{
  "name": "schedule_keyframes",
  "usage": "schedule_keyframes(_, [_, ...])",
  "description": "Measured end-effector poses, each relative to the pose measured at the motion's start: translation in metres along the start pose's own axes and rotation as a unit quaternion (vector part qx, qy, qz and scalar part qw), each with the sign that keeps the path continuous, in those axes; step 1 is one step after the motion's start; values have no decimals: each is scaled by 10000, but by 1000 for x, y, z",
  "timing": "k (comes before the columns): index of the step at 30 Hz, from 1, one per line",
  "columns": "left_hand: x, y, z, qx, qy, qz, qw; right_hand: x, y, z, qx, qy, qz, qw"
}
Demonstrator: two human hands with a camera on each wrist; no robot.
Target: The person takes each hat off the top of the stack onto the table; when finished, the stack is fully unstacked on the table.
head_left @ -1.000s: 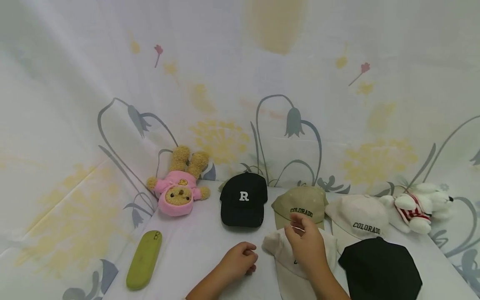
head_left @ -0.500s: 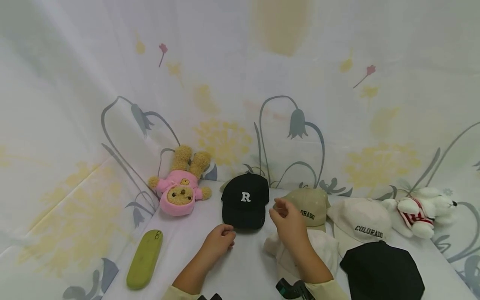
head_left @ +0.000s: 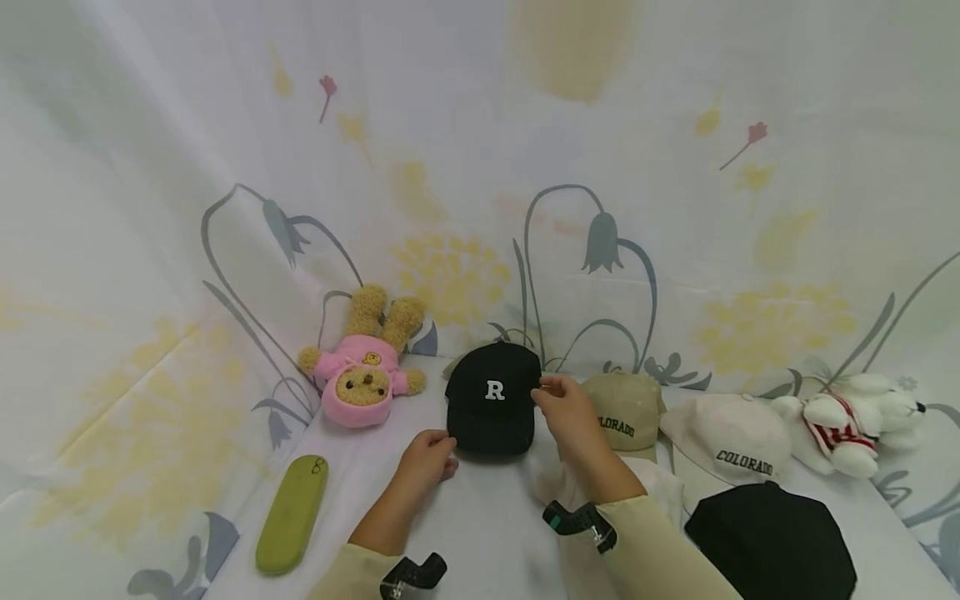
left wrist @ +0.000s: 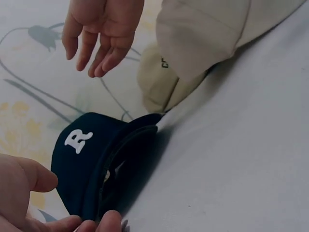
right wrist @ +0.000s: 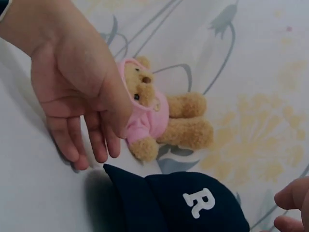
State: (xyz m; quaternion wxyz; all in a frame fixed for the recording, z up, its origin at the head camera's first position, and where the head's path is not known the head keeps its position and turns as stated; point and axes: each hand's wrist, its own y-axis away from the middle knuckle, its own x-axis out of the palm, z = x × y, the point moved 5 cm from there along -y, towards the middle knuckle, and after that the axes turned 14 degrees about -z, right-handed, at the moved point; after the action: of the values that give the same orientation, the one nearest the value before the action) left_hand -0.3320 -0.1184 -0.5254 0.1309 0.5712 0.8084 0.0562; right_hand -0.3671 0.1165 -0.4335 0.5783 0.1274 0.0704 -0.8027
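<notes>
A black baseball cap (head_left: 491, 425) with a white R stands on the white surface, its brim toward me. In the head view my left hand (head_left: 427, 458) has its fingertips right at the brim's left corner. My right hand (head_left: 570, 412) is at the cap's right side, thumb and index finger at its edge. Both wrist views show loosely spread fingers: the right hand (left wrist: 104, 29) hangs above the cap in the left wrist view, and the left hand (right wrist: 79, 87) is beside the brim in the right wrist view. Neither hand grips anything.
Right of the black cap are a tan Colorado cap (head_left: 622, 400), a cream Colorado cap (head_left: 738, 433), another cream cap (head_left: 660, 487) partly behind the right arm, and a black cap (head_left: 772, 542). A pink-clothed teddy (head_left: 363, 379), green case (head_left: 292, 517) and white plush (head_left: 840, 425) lie around.
Both hands have moved forward and left, from over and beside the near cream cap to either side of the black R cap. The caps and toys have stayed put.
</notes>
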Motion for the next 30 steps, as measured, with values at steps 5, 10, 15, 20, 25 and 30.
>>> schedule_keyframes(5, [1,-8,-1,-589,644,5,9962,10,-15,-1,590,-876,96,9944])
schedule_keyframes(10, [5,-12,-3,-769,1145,30,9904,14,-30,-8,751,-946,58,9927])
schedule_keyframes(15, [8,-12,-1,-675,1080,88,9918,18,-41,-20,554,-222,30,9982])
schedule_keyframes(20, [5,-10,1,-476,1064,113,9931,23,-54,-28,433,248,-72,9987])
schedule_keyframes(25, [6,-10,2,-471,1207,216,9913,28,-61,-33,676,385,-125,9969])
schedule_keyframes(30, [10,-10,4,-476,1339,383,9891,33,-62,-33,703,685,-239,9949])
